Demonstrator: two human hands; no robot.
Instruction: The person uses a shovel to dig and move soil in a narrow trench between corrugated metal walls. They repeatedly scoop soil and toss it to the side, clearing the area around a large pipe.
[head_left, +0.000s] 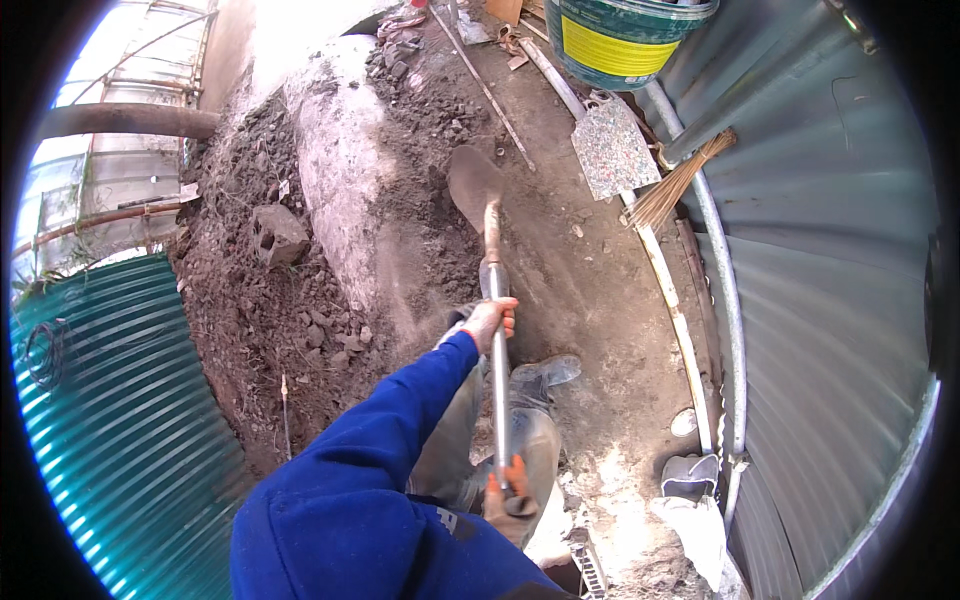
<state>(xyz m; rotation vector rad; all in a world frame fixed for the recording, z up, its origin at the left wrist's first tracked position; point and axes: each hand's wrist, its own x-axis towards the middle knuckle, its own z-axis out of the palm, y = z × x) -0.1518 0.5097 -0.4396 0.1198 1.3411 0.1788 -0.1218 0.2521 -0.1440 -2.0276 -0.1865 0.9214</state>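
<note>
A long-handled shovel (501,390) runs away from my body, its metal shaft shiny and its brownish blade (473,186) at the far end over the dirt. My left hand (490,322), in a blue sleeve, is wrapped round the middle of the shaft. Closer to my body, my right hand (509,497) is closed round the near end of the handle. Loose dark soil (425,165) lies beside the blade, next to a pale, whitish mound (335,180). I cannot make out whether any soil rests on the blade.
Rubble and a large stone (280,236) lie on the left, above green corrugated sheeting (125,380). A corrugated metal wall (830,300) bounds the right. A green bucket (625,45), a speckled board (613,145), a straw broom (680,185) and a long pole (680,340) stand along it. My boot (545,375) is beside the shaft.
</note>
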